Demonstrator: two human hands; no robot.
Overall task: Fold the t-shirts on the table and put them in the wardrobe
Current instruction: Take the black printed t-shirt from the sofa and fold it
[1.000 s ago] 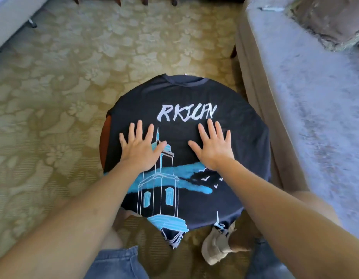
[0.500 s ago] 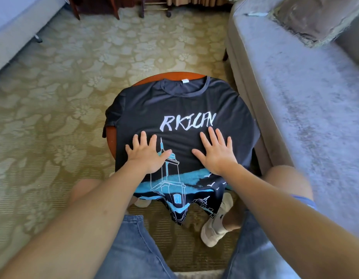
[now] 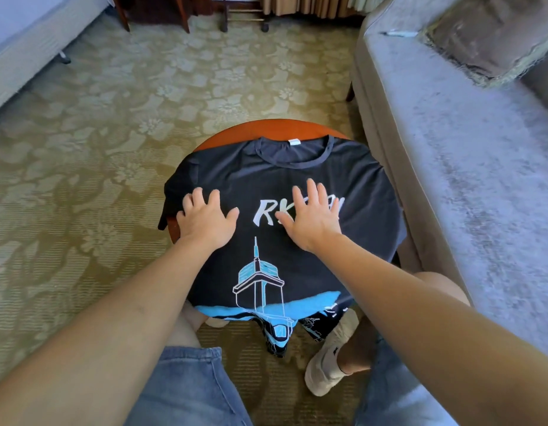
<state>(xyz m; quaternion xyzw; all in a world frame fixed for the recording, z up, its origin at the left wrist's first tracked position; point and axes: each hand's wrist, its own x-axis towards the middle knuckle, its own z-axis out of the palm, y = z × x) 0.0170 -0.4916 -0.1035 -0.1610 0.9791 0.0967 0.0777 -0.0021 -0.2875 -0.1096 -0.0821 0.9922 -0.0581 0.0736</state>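
Black printed t-shirt [image 3: 297, 179], face up on round worktop [image 3: 266, 129]; left hand [image 3: 206, 221], right hand [image 3: 312, 219] pressing flat, fingers spread wide. Risk: overhanging hem drags shirt off.

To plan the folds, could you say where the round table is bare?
Only a wooden crescent of the table beyond the t-shirt collar, and a sliver beside the left hand. The t-shirt, under the right hand too, covers the rest.

Place: a furnished home room, a bedroom or a sitting room.
Floor: olive carpet [image 3: 174, 87] with pale flowers.
Right: grey upholstered sofa [image 3: 451, 179] with a cushion [image 3: 481, 35].
Far left: bed edge [image 3: 30, 47].
Far end: dark wooden furniture legs [image 3: 182, 10], curtain hems [image 3: 312, 6].
Centre: small round wooden worktop [image 3: 266, 130].
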